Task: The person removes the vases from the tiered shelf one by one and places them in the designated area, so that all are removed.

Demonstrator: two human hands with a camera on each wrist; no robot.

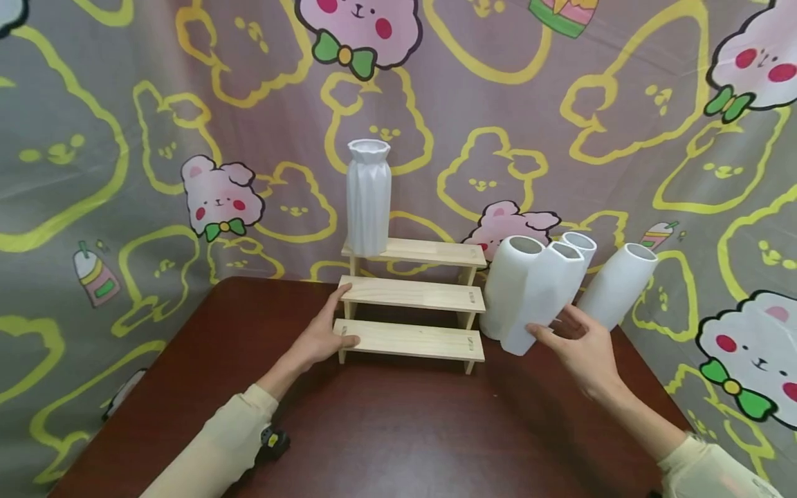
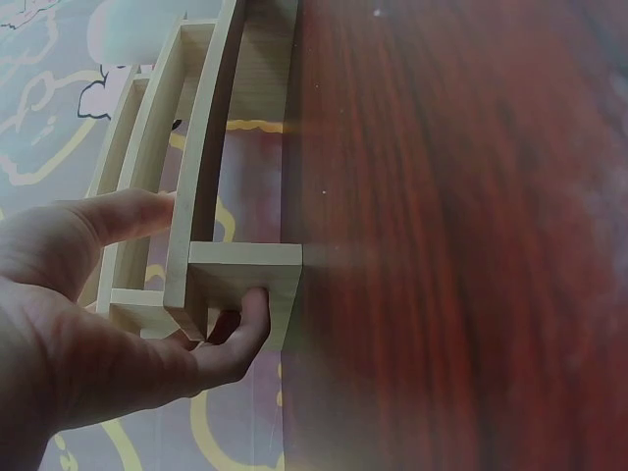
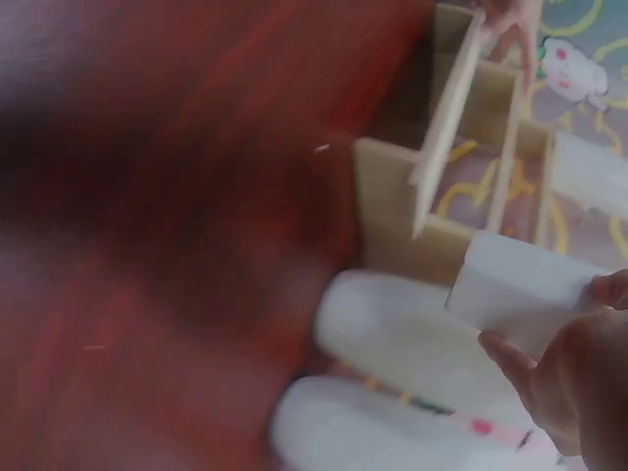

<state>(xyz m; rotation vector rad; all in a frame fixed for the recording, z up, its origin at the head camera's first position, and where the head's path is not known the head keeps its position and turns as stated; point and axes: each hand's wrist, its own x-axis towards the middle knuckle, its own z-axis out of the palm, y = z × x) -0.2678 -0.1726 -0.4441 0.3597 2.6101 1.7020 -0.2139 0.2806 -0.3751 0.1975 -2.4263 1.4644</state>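
Observation:
My left hand (image 1: 316, 337) grips the left end of a three-step wooden display stand (image 1: 411, 294). Its thumb lies on the lowest step, and in the left wrist view the fingers curl against the end support (image 2: 245, 280). My right hand (image 1: 590, 356) holds a white faceted vase (image 1: 540, 299), pinched between thumb and fingers. That vase leans, its mouth up and to the right, and its flat base shows in the right wrist view. A pleated white vase (image 1: 369, 200) stands upright on the left of the top step.
Right of the stand are more white vases: a rounded one (image 1: 503, 280), one (image 1: 582, 242) mostly hidden behind the held vase, and a smooth one (image 1: 625, 280) at the far right. The dark red table (image 1: 398, 422) backs onto a patterned curtain (image 1: 268, 131).

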